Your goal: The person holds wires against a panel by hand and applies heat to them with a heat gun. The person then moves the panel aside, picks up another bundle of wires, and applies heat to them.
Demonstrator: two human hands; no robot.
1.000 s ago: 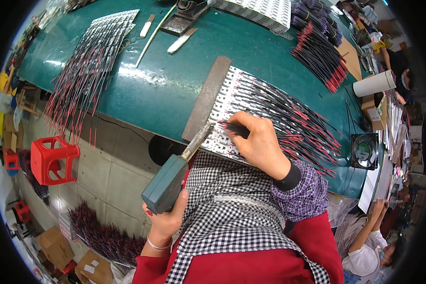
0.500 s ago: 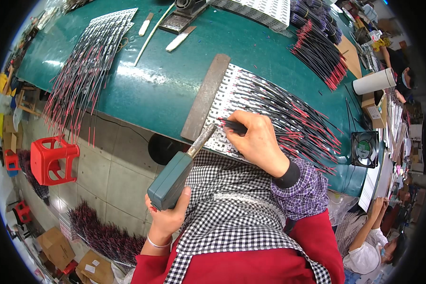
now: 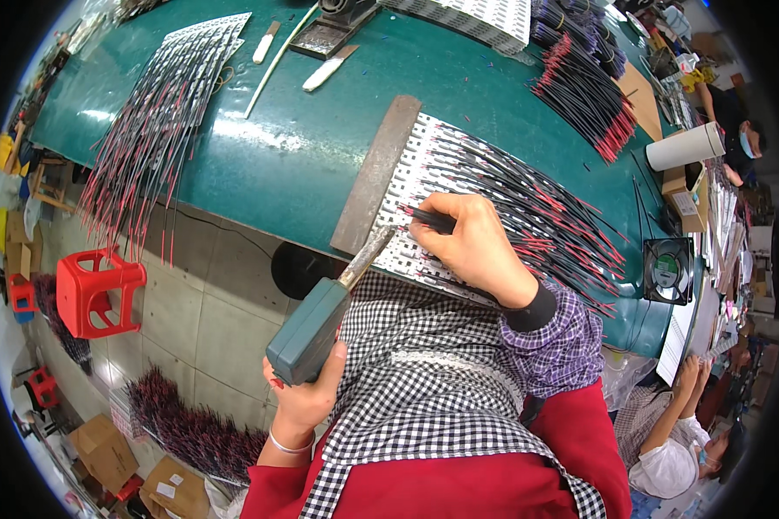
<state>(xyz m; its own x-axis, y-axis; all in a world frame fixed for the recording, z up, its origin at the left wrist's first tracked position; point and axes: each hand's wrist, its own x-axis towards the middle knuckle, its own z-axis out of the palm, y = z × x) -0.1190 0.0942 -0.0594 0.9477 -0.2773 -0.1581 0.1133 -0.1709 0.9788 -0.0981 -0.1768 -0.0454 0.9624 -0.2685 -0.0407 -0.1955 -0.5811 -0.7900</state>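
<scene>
My left hand is wrapped round the dark green boxy body of a soldering gun. The gun's metal tip points up and right, onto the near left part of a white patterned board sheet. Between thumb and fingers, my right hand pinches black wires just above that sheet; how many is hidden. Their ends lie a little beyond the gun's tip. Rows of black wires with red ends spread rightward from the sheet. A flat brownish bar lies along the sheet's left edge.
On the green table lie another wired sheet, hanging over the edge, two white-handled blades, a tool stand, a wire bundle and a small fan. A red stool stands left. Other people are at the right.
My right hand has shifted slightly away from me with the wires, whose ends now sit a bit farther from the soldering gun's tip. My left hand has barely moved.
</scene>
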